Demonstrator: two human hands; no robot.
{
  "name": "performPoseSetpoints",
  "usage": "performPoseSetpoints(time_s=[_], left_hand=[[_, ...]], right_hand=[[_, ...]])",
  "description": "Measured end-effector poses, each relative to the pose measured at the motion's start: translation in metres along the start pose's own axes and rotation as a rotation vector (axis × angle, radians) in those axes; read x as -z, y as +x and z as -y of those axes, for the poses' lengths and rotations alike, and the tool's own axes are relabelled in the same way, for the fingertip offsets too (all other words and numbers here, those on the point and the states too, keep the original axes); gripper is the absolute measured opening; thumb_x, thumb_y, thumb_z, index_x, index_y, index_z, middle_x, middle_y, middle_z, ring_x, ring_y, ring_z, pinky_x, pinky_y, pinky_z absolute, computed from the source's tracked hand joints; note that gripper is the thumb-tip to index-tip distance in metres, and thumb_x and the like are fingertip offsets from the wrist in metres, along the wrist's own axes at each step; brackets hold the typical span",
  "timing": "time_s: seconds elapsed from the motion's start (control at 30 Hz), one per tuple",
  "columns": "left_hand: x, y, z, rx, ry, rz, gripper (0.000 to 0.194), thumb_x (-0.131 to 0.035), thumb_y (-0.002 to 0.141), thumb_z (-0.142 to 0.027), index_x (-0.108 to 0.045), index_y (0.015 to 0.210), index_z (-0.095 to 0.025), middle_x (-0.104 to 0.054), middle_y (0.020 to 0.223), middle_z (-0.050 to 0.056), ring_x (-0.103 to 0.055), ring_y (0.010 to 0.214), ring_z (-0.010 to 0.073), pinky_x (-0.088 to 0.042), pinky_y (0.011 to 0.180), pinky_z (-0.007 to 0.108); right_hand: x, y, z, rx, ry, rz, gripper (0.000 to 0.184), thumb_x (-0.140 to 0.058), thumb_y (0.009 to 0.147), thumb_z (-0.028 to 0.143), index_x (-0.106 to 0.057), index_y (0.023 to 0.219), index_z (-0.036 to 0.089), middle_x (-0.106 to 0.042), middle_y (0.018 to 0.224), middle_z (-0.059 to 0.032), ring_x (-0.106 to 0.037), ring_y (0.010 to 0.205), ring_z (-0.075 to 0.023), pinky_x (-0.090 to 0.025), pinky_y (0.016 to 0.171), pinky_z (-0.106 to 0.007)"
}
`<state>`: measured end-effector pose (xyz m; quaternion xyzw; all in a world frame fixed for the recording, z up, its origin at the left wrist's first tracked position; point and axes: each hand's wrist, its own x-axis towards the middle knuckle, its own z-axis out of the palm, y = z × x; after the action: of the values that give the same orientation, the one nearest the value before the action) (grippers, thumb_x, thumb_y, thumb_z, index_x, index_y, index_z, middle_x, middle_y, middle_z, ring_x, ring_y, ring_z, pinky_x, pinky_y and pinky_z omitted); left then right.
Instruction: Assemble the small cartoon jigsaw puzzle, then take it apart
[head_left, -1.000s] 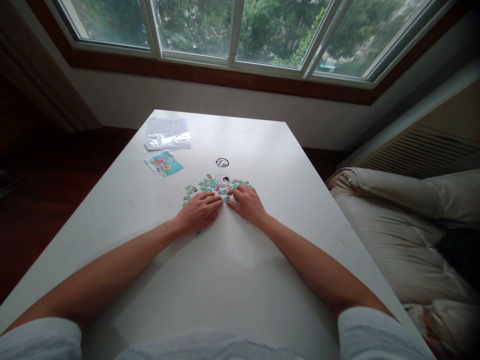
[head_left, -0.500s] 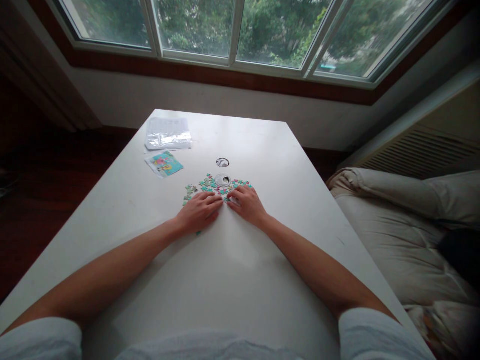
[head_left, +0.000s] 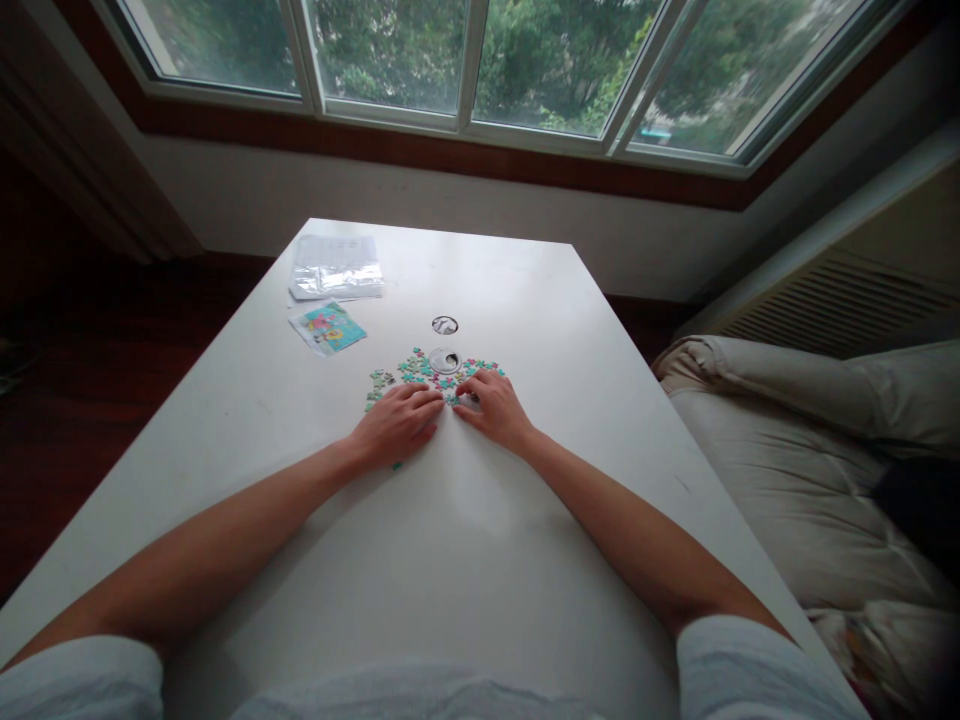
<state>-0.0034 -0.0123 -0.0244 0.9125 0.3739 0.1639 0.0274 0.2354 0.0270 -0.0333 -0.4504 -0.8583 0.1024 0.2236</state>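
Note:
A spread of small jigsaw puzzle pieces (head_left: 415,368), mostly green and teal with some pink, lies on the white table (head_left: 480,560). My left hand (head_left: 401,418) rests palm down at the near edge of the pile, its fingers bent and close together, hiding whatever is under them. Opposite it, my right hand (head_left: 491,405) is curled, thumb and forefinger around a small teal puzzle piece (head_left: 451,398) between the two hands. One loose green piece (head_left: 397,466) sits below my left wrist. Just beyond the pile is a round metal-rimmed disc (head_left: 445,361).
A second round fitting (head_left: 445,325) lies farther back. At the back left are a clear plastic packet with papers (head_left: 337,268) and a colourful picture card (head_left: 328,327). Right of the table stands a beige padded seat (head_left: 765,470); a window (head_left: 390,60) is ahead.
Both hands stay almost in place. The fingers of my right hand have shifted slightly, and a little more of the pieces between the hands shows.

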Motion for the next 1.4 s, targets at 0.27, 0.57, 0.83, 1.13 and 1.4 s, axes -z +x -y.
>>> performPoseSetpoints(time_s=[0.27,0.57,0.83,1.13,1.4], left_hand=[[0.000,0.001,0.000,-0.010,-0.002,0.009,0.038,-0.051,0.099,-0.027,-0.061,0.135,-0.018,-0.063,0.137,0.010,-0.052,0.131,0.0267,-0.043,0.113,0.047],[0.000,0.001,-0.001,-0.002,-0.001,0.007,0.037,-0.051,0.099,-0.026,-0.061,0.134,-0.019,-0.063,0.136,0.011,-0.052,0.130,0.0263,-0.044,0.112,0.047],[0.001,0.002,-0.002,0.011,-0.025,-0.006,0.037,-0.050,0.099,-0.026,-0.061,0.134,-0.020,-0.064,0.135,0.009,-0.053,0.127,0.0264,-0.044,0.111,0.047],[0.001,0.003,-0.002,0.030,-0.090,-0.047,0.030,-0.048,0.099,-0.021,-0.063,0.124,-0.022,-0.067,0.128,0.007,-0.056,0.122,0.0233,-0.046,0.109,0.044],[0.004,0.003,-0.002,0.008,-0.069,-0.014,0.031,-0.049,0.099,-0.021,-0.063,0.126,-0.023,-0.066,0.130,0.006,-0.054,0.124,0.0243,-0.044,0.110,0.044]], right_hand=[[-0.001,-0.003,0.008,0.048,-0.019,0.023,0.019,-0.074,0.088,0.036,-0.069,0.103,0.025,-0.065,0.105,-0.0056,-0.054,0.105,-0.0259,-0.037,0.094,-0.039],[0.003,-0.004,0.016,0.082,-0.067,0.028,0.019,-0.069,0.092,0.042,-0.069,0.103,0.025,-0.065,0.105,-0.0063,-0.052,0.107,-0.0260,-0.035,0.096,-0.040],[0.006,-0.004,0.018,0.122,-0.099,0.042,0.019,-0.065,0.095,0.044,-0.070,0.101,0.026,-0.066,0.106,-0.0061,-0.051,0.107,-0.0262,-0.033,0.098,-0.041],[0.005,-0.003,0.016,0.152,-0.145,0.072,0.018,-0.062,0.097,0.043,-0.070,0.099,0.027,-0.067,0.105,-0.0063,-0.050,0.105,-0.0259,-0.031,0.096,-0.041],[0.006,-0.003,0.013,0.156,-0.100,0.069,0.018,-0.063,0.096,0.042,-0.071,0.100,0.026,-0.068,0.105,-0.0053,-0.053,0.105,-0.0246,-0.032,0.095,-0.039]])
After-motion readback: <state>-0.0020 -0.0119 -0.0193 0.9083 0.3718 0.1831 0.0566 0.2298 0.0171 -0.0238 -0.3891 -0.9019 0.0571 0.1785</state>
